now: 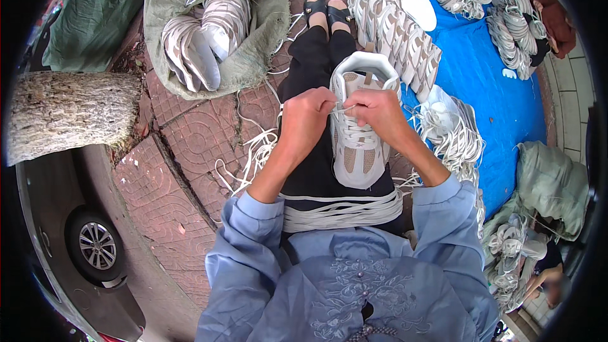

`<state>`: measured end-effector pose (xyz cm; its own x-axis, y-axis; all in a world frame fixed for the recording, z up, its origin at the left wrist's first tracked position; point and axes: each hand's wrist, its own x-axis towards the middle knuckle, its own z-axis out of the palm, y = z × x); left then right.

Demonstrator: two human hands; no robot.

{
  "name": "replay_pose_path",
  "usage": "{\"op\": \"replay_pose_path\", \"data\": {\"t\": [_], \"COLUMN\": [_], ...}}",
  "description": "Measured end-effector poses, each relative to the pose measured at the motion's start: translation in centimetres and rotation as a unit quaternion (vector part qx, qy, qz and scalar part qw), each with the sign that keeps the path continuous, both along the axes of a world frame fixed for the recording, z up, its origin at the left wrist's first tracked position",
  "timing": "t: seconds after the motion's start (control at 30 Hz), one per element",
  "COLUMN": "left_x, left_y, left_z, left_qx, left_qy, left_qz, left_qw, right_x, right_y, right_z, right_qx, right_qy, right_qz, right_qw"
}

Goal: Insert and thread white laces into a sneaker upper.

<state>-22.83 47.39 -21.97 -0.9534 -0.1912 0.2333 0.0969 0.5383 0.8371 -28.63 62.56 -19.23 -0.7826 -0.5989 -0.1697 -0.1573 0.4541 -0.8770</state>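
A beige and white sneaker (359, 164) rests on my lap, its toe toward me and its padded collar facing away. Over its upper laces, my left hand (305, 120) is closed in a pinch on a white shoelace (340, 108). My right hand (379, 114) lies against the shoe's right side, also pinching the lace. A short stretch of lace runs between both hands. Lower eyelets carry crossed lacing. Across my thighs lies a bundle of long white laces (342, 214).
An open woven sack (266, 57) holds nested shoe uppers (226, 16) at the far left. Rows of sneakers (396, 35) and lace heaps (449, 133) line a blue tarp (506, 111) on the right. A tree trunk (73, 114) and parked car (57, 215) stand left; other people sit right.
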Motion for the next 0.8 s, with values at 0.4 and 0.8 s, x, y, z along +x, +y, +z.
{"op": "replay_pose_path", "data": {"t": [0.4,0.8], "left_x": [0.1,-0.4], "left_y": [0.7,1.3], "left_z": [-0.3,0.6], "left_qx": [-0.202,-0.405], "left_qy": [0.084,0.145], "left_qz": [-0.078,-0.160], "left_qw": [0.973,0.888], "right_x": [-0.5,0.6], "right_y": [4.9,7.0], "right_z": [0.0,-1.3], "right_qx": [-0.166,-0.120], "right_qy": [-0.178,-0.123], "right_qz": [-0.142,-0.129], "right_qw": [0.959,0.977]}}
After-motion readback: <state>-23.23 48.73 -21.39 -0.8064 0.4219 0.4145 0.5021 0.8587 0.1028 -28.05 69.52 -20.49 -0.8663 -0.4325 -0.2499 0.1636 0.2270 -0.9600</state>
